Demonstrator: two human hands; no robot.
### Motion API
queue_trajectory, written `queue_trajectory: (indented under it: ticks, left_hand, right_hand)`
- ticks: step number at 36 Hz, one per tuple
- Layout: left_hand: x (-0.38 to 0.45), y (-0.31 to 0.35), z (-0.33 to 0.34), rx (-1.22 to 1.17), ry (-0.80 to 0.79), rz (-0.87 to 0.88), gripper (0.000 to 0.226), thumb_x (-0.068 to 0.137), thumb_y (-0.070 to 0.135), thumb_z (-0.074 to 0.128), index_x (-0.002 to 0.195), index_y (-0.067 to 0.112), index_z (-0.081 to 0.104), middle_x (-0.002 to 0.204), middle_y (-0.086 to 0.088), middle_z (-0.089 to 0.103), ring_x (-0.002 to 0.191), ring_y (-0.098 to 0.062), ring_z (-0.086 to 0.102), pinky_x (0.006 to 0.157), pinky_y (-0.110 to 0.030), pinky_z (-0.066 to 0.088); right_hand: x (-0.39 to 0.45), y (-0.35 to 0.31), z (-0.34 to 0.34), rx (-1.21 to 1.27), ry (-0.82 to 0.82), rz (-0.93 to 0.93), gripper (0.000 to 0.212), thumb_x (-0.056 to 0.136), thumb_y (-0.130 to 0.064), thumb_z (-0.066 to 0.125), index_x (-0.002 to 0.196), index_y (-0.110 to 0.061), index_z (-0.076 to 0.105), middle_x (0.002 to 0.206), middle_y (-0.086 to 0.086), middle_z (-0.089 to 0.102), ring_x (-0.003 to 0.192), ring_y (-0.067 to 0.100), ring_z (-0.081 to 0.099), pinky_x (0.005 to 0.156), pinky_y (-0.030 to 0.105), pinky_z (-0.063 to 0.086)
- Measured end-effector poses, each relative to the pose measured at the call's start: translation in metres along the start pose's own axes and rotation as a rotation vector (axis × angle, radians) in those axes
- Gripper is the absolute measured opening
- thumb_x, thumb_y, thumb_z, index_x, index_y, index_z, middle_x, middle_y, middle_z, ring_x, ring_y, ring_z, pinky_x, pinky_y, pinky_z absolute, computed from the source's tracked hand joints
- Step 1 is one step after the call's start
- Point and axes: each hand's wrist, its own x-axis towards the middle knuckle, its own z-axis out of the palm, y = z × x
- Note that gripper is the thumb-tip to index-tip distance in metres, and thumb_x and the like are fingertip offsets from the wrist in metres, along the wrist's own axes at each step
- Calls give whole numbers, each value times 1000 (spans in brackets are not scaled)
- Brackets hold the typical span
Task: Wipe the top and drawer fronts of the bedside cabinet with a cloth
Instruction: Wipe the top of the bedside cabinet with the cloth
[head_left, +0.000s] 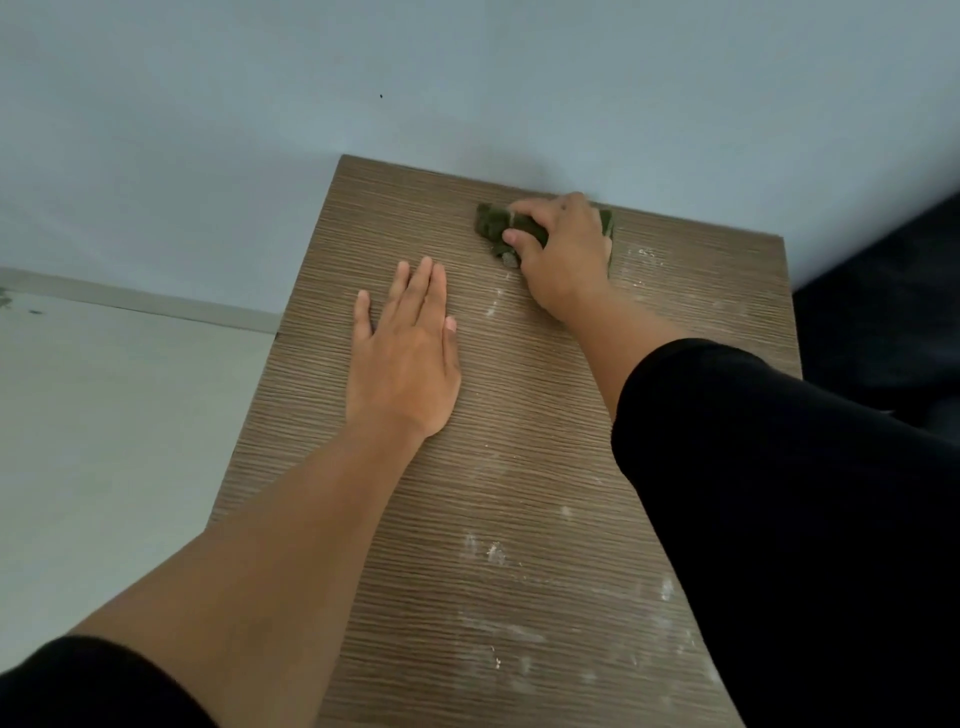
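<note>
**Green cloth pressed at the far edge of the cabinet top**

The drawer fronts are hidden below the view; only the top of the bedside cabinet shows, a brown striped wood-grain surface whose near edge is cut off by the bottom of the frame. No brand, label or writing can be read anywhere.

On the left lies pale floor, meeting the blue-grey wall along a light skirting strip. The left hand rests palm down on the top, left of centre, with its fingers straight, close together and holding nothing; the bare forearm runs back to a black sleeve at the lower left corner.

Further right and farther back, the right hand is curled over a dark green cloth, which sits bunched on the top just beside the wall. Much of the cloth is covered by the hand, with a little showing past the knuckles on the right side. The thumb and fingers close on it. The right arm reaches forward in a black sleeve that hides the cabinet's right near part.

Whitish dusty smears mark the wood between the arms. A dark, indistinct shape fills the right edge.
</note>
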Motion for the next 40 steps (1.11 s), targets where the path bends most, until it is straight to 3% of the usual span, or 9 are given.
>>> queue_trajectory:
  ticks: [11, 16, 25, 32, 36, 38, 40]
  left_hand:
    - [0, 0, -4, -193, 102, 10, 52, 99, 17, 25, 149, 15, 10, 158, 2, 9, 145, -12, 1, 118, -40, 1]
    - [1, -3, -6, -293, 130, 1, 49, 100, 15, 26, 148, 14, 17, 157, 1, 17, 145, -12, 6, 118, -39, 2]
    - [-2, -9, -21, -397, -17, 63, 49, 99, 10, 30, 147, 11, 22, 156, -2, 18, 145, -19, 3, 118, -36, 0]
    - [-44, -15, -17, -249, -79, 142, 49, 98, 14, 34, 146, 8, 25, 155, -6, 23, 145, -25, 7, 116, -39, 4]
    - [-67, -14, -15, -124, -89, 117, 51, 99, 26, 34, 146, 10, 24, 156, -5, 17, 145, -24, 2, 116, -41, 3]
    - [-82, -14, -14, -36, -40, 72, 52, 98, 33, 35, 145, 13, 28, 157, -4, 15, 145, -23, 2, 116, -43, 4]
    - [-100, -13, -13, -4, 81, 49, 45, 95, 35, 41, 136, 16, 44, 150, -6, 29, 142, -24, 16, 112, -44, 14]
  right_hand:
    - [-78, -7, 9, 9, -15, -32, 29, 89, -33, 57, 118, -31, 62, 116, 0, 49, 114, 17, 42, 102, 33, 34]
    - [-128, -8, 11, 31, -31, -21, 29, 89, -33, 58, 117, -32, 63, 115, 0, 49, 111, 16, 41, 98, 31, 29]
    - [-208, -10, 16, 34, -33, -9, 26, 89, -31, 58, 114, -32, 65, 112, 0, 49, 108, 17, 41, 86, 23, 20]
    - [-226, -18, 12, 47, -56, 45, 28, 90, -29, 58, 117, -32, 63, 119, 0, 47, 115, 17, 39, 97, 28, 27]
    - [-239, -19, 11, 40, -75, 62, 28, 90, -29, 58, 117, -32, 63, 120, 1, 47, 116, 18, 39, 98, 30, 30]
    - [-249, -18, 10, 33, -84, 60, 28, 89, -29, 58, 117, -32, 64, 120, 2, 47, 116, 18, 40, 98, 31, 31]
    - [-258, -17, 10, 28, -85, 57, 28, 89, -29, 59, 117, -31, 64, 120, 3, 48, 115, 19, 40, 99, 32, 33]
